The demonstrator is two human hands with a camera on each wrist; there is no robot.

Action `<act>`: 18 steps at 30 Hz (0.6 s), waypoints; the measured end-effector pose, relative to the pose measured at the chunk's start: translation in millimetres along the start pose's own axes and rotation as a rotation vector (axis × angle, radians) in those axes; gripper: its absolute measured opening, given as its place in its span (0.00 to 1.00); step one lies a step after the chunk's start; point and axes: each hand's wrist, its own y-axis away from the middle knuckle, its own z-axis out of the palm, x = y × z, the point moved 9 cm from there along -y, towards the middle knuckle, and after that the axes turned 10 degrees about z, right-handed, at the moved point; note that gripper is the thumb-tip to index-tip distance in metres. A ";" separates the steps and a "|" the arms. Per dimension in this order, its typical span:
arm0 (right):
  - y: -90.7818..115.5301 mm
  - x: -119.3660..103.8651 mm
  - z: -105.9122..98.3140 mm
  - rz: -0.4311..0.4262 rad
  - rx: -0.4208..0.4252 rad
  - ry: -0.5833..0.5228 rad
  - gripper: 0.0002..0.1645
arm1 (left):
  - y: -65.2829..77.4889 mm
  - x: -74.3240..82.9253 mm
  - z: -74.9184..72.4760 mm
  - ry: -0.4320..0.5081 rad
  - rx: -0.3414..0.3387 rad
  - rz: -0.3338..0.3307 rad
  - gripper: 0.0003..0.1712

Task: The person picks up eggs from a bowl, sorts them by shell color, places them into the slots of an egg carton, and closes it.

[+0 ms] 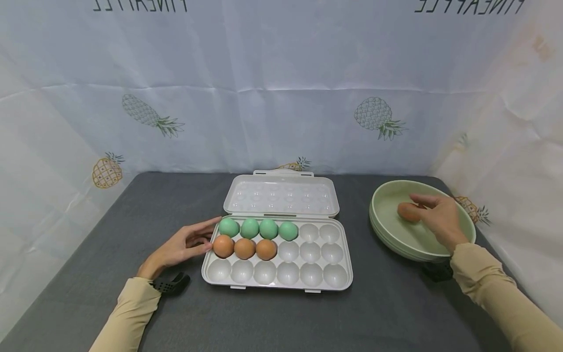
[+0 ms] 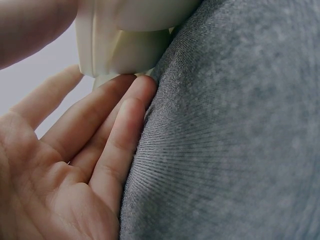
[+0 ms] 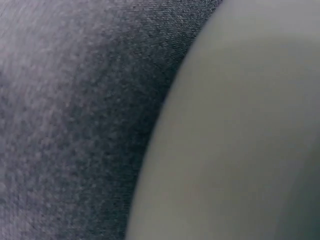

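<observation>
An egg tray (image 1: pixel 276 281) lies with its lid (image 1: pixel 281 195) folded back. Several green eggs (image 1: pixel 249 228) fill part of its back row, and three brown eggs (image 1: pixel 244 249) sit at the left of the middle row. My left hand (image 1: pixel 182 244) rests its fingertips against the tray's left side; in the left wrist view, its extended fingers (image 2: pixel 117 145) meet the tray's wall. Over on the right, my right hand (image 1: pixel 440 217) reaches into a pale green bowl (image 1: pixel 391 195) and pinches a brown egg (image 1: pixel 408 212). The right wrist view shows the bowl's side (image 3: pixel 235 135) but not the hand.
The bowl rests on a stack of similar green dishes (image 1: pixel 387 242) near the right edge of the dark grey table (image 1: pixel 281 318). A pale pineapple-print cloth (image 1: pixel 272 127) hangs behind the table and along both sides.
</observation>
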 end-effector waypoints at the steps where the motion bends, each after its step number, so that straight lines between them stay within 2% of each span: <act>1: -0.5 1.4 0.9 0.009 -0.002 0.022 0.35 | 0.0 0.3 0.1 0.001 -0.001 0.005 0.37; 8: -2.5 3.1 7.4 0.034 -0.028 0.136 0.32 | -1.1 3.0 -0.8 0.012 -0.005 0.050 0.37; 14: -1.5 1.1 10.9 0.002 -0.050 0.130 0.30 | -1.6 6.0 -0.1 0.020 -0.009 0.069 0.37; 18: -1.1 1.7 13.4 0.019 -0.071 0.127 0.32 | -1.2 6.6 0.3 0.025 -0.009 0.068 0.38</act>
